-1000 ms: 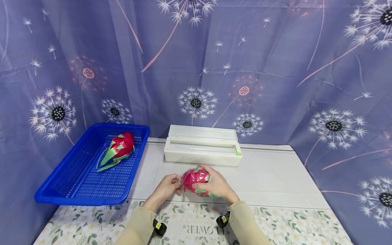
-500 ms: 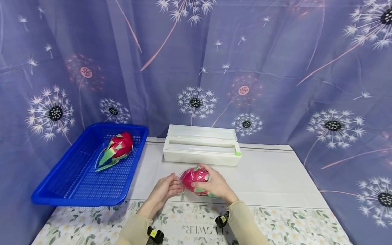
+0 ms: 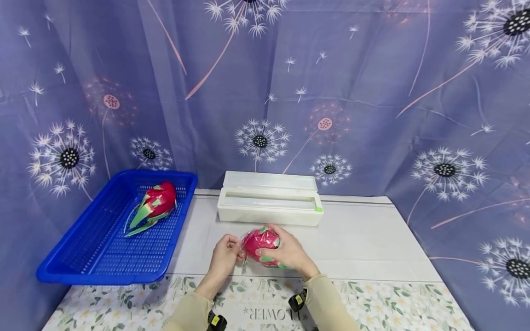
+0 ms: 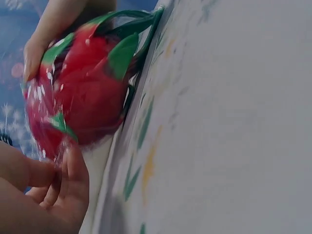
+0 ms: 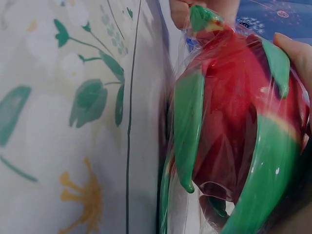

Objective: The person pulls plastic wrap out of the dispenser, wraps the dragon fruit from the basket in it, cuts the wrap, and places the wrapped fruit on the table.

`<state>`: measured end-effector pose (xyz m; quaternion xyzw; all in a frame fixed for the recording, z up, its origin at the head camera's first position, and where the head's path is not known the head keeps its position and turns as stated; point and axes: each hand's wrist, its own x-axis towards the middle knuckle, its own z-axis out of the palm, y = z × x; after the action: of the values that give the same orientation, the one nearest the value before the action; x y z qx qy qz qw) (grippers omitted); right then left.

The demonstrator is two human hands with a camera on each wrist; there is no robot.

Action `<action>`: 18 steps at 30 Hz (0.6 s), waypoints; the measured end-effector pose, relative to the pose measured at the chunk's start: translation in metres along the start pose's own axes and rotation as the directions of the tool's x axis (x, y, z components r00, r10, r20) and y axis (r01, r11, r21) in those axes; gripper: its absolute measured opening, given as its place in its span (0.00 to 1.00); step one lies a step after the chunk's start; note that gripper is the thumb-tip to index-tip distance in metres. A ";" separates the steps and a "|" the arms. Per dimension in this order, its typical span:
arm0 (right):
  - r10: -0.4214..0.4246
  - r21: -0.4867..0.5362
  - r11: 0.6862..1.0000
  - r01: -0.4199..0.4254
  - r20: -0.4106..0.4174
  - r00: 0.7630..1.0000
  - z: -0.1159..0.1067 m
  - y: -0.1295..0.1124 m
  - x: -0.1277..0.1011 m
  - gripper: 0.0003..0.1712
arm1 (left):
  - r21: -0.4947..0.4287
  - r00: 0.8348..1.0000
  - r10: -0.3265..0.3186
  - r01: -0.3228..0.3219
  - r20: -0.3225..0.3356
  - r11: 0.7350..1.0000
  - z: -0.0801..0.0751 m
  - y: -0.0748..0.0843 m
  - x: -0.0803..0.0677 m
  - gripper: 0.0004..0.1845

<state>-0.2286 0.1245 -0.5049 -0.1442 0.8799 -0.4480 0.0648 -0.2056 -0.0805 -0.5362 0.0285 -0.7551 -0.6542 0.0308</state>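
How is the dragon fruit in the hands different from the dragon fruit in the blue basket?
The held dragon fruit is covered in clear film; the basket dragon fruit shows no film that I can make out. The held one is on the table, gripped by the right hand, with the left hand pinching its film; the basket one lies untouched in the blue basket. Both are red with green scales.
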 end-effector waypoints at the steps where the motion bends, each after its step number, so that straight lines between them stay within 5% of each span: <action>1: 0.002 -0.005 1.000 -0.002 -0.002 1.000 0.001 0.000 0.000 0.53 | 0.056 0.999 0.030 -0.030 -0.010 0.998 0.000 0.001 -0.002 0.02; 5: 0.010 -0.010 1.000 -0.010 -0.007 1.000 0.002 0.000 0.000 0.52 | 0.327 0.986 0.165 -0.152 -0.014 0.933 0.003 0.009 -0.015 0.04; 9: 0.005 -0.013 1.000 -0.005 -0.015 1.000 0.001 -0.001 0.000 0.51 | 0.479 0.979 0.184 -0.201 0.083 0.854 0.008 0.019 -0.032 0.19; 13: -0.001 -0.032 0.999 0.001 -0.021 1.000 0.000 -0.003 -0.002 0.51 | 0.441 0.975 0.085 -0.171 0.207 0.881 0.012 0.026 -0.047 0.32; 18: -0.024 -0.026 0.999 0.024 -0.019 1.000 0.001 -0.003 -0.003 0.51 | 0.345 0.957 0.017 -0.120 0.289 0.931 0.008 0.029 -0.056 0.35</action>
<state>-0.2252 0.1228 -0.5037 -0.1511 0.8844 -0.4388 0.0489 -0.1505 -0.0642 -0.5088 -0.0863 -0.8590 -0.5012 -0.0596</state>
